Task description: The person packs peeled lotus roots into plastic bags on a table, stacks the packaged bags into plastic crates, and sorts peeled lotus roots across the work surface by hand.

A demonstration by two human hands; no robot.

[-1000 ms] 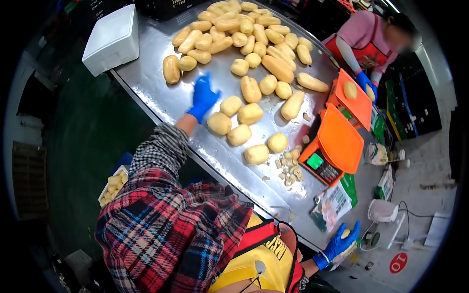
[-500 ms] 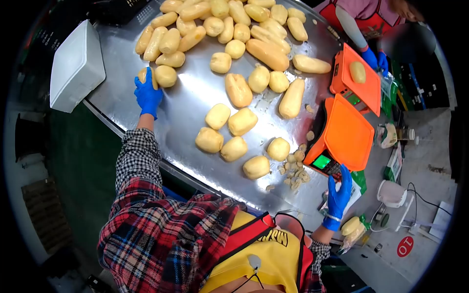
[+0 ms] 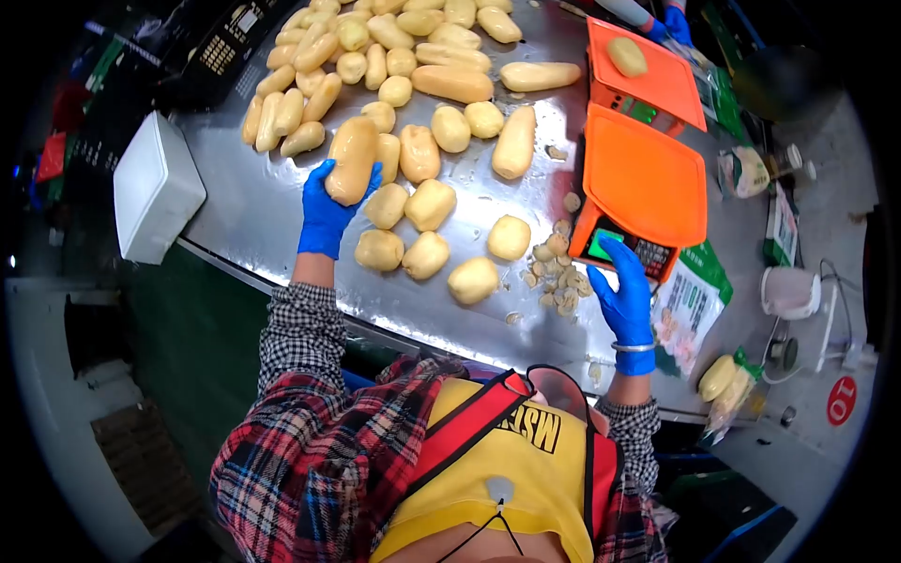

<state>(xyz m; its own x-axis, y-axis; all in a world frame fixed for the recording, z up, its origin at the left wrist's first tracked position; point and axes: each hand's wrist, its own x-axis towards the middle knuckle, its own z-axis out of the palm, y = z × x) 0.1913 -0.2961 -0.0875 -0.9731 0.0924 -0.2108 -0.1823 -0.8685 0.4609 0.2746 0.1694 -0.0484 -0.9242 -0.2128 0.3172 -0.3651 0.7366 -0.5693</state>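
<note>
At 10 o'clock from the centre of the view, the left hand [image 3: 325,218], gloved in blue, has its fingers and thumb closed around the lower end of a large peeled lotus root segment [image 3: 353,155], held over the steel table [image 3: 244,202]. The right hand [image 3: 629,311], at 3 o'clock, holds nothing; its fingers are spread beside the display of the near orange scale [image 3: 646,174], and I cannot tell if they touch it. That scale's tray is bare.

The far orange scale [image 3: 648,105], toward 1 o'clock, carries one short lotus root piece [image 3: 627,57] in its tray. The white foam box [image 3: 150,192] sits between 9 and 10 o'clock at the table's edge, its inside hidden. A black plastic crate [image 3: 225,52] stands between 10 and 11 o'clock; what it contains is too dark to tell.

At 4 o'clock, a clear plastic bag [image 3: 732,403] holds pale contents, with a lotus root segment [image 3: 718,378] against it, whether inside or outside I cannot tell. A printed packaging bag [image 3: 693,305] lies at 3 o'clock, just beyond the right hand. A loose lotus root pile [image 3: 385,61] spreads around 11 o'clock, and trimmed lotus root slices [image 3: 563,286] lie below the near scale.
</note>
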